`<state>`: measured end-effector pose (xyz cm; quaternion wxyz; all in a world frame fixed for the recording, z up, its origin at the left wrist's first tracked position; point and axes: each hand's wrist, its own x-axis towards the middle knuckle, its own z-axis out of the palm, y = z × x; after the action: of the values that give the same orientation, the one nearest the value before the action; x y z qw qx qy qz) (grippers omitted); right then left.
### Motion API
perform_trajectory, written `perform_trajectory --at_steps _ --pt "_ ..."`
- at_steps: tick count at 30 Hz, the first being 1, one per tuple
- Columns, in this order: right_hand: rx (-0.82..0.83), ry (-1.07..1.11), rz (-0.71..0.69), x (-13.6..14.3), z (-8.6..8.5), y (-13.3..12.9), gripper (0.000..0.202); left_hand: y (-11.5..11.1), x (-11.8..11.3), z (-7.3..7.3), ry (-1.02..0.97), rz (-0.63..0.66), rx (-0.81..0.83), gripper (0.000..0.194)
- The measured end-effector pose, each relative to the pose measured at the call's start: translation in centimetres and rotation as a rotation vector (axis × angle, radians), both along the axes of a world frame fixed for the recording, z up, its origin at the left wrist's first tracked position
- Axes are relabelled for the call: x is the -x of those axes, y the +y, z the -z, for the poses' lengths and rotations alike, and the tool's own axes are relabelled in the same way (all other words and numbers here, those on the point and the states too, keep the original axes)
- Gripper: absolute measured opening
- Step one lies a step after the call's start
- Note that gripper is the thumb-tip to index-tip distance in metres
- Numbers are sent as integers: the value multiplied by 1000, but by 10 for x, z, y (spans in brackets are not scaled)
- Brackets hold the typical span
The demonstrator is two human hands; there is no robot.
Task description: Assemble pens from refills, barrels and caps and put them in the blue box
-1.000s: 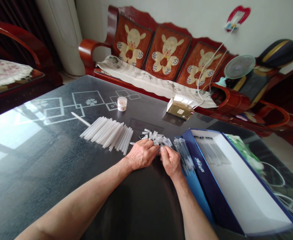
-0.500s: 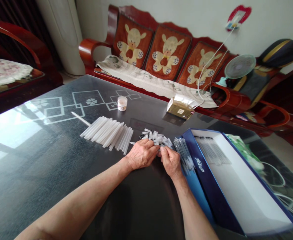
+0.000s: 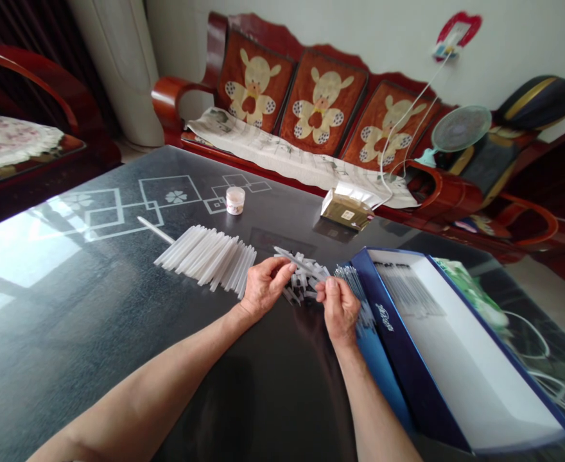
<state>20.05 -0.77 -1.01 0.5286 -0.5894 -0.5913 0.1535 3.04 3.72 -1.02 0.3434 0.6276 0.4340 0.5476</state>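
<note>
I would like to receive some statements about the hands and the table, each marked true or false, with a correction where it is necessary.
1. The left hand and right hand are both at one slim pale tube. True.
2. The open blue box is to the right of both hands. True.
3. The small round jar stands inside the blue box. False: it stands on the dark table.
4. The row of white tubes lies to the right of the right hand. False: it lies to the left of the left hand.
5. Some thin rods lie in the blue box. True.
</note>
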Motion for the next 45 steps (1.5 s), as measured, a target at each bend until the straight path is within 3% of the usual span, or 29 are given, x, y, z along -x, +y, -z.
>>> perform_trajectory --at_steps 3,7,19,24,26,29,32,34,38,45 --pt "18 -23 -50 8 -5 -3 32 5 -2 0 -304 75 254 37" --pt "113 -4 -103 14 -9 -4 40 9 -4 -3 -529 164 355 36" --pt "411 121 -363 22 -7 -6 46 14 0 -9 -878 334 596 39" --pt "434 197 -366 18 -12 -6 48 15 1 -12 -914 393 601 45" --pt "330 193 -270 11 -14 -2 45 15 1 -10 -813 395 519 49" --pt "170 173 -28 -4 -16 7 39 13 1 -5 -491 340 334 46" --pt "120 109 167 -23 -17 15 38 9 4 1 -36 185 10 38" --pt "116 7 214 -35 -16 17 36 6 6 2 285 90 -241 35" --pt "67 -275 158 -48 -14 17 24 0 6 5 735 -18 -514 31" --pt "66 -708 -60 -38 -14 36 31 2 6 6 802 -94 -564 28"
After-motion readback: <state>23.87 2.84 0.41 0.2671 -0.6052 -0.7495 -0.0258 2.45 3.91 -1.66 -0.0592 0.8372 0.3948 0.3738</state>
